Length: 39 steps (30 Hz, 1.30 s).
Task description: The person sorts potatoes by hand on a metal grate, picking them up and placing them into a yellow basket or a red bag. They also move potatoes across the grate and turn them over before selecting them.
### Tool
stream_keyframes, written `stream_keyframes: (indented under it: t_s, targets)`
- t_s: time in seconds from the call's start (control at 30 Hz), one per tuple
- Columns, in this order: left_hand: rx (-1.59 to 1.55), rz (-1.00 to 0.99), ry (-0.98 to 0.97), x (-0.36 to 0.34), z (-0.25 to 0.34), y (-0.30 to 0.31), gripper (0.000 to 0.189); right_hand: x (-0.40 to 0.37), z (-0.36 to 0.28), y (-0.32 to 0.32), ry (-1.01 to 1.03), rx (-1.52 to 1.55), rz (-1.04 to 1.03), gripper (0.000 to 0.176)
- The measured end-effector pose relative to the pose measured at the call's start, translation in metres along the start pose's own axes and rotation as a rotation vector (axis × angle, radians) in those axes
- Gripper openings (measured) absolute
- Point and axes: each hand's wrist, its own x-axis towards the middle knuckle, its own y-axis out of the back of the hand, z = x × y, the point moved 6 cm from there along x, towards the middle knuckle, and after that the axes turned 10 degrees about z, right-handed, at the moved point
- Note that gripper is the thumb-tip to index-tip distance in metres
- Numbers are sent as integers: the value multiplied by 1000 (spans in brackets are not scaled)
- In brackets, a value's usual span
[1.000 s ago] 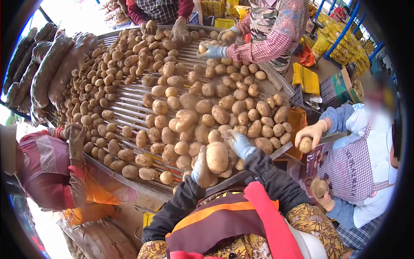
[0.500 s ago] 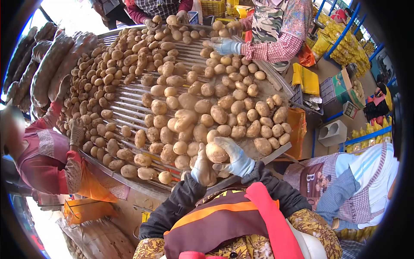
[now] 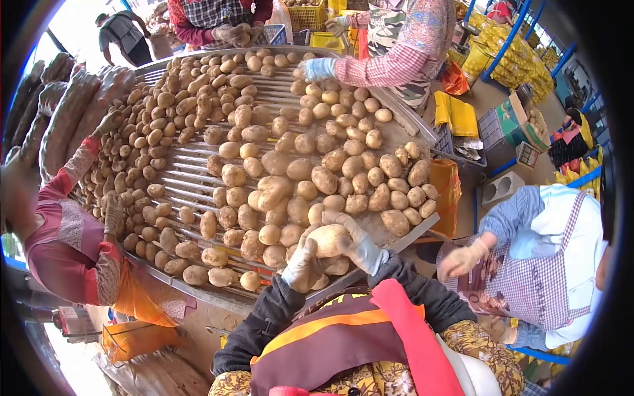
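Observation:
Between both gloved hands, near the table's front edge, is a large pale potato (image 3: pixel 326 240). My right hand (image 3: pixel 356 244) grips its right end with the fingertips. My left hand (image 3: pixel 301 261) is curled at its left side, thumb against it; other potatoes lie partly hidden beneath this hand. Many brown potatoes (image 3: pixel 274 193) cover the slatted metal table (image 3: pixel 198 173) ahead of my hands. Both gloves are whitish and soiled, with light blue on the right one.
Co-workers stand at the left (image 3: pixel 72 231), the far side (image 3: pixel 228 20), the far right (image 3: pixel 403 46) and the near right (image 3: pixel 541 264). An orange bag (image 3: pixel 445 198) hangs off the right edge. Filled sacks (image 3: pixel 86 112) are stacked far left.
The potato in my hands is turned to lie sideways, and my fingers have shifted around it. The near-right co-worker's gloved hand has come into view. The far-side co-workers' hands have moved.

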Motion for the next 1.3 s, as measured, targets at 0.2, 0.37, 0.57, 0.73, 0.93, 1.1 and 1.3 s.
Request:
stream_keyframes:
  t_s: [0.2,0.37,0.57,0.73,0.93,1.1,1.3]
  targets:
    - [-141,-11,34,1,-8,9,82,-2,2,4,-182,194,-42,41]
    - [-224,-148,143,1,-14,3,79,-7,-3,8,-174,191,-76,44]
    - [-118,-81,199,-5,-23,0,86,-16,-34,-2,320,-596,-249,80]
    - [-615,-53,-34,-31,-7,63,67,12,17,13,187,-231,-159,58]
    - [-844,520,-489,-184,-35,135,62,97,62,-12,396,-1076,-1134,38]
    - [-1249,809,-816,-337,-109,182,58,44,122,-18,802,-1205,-451,28]
    - [-450,1210,-2043,-696,58,211,71,58,90,-83,519,-1156,-585,24]
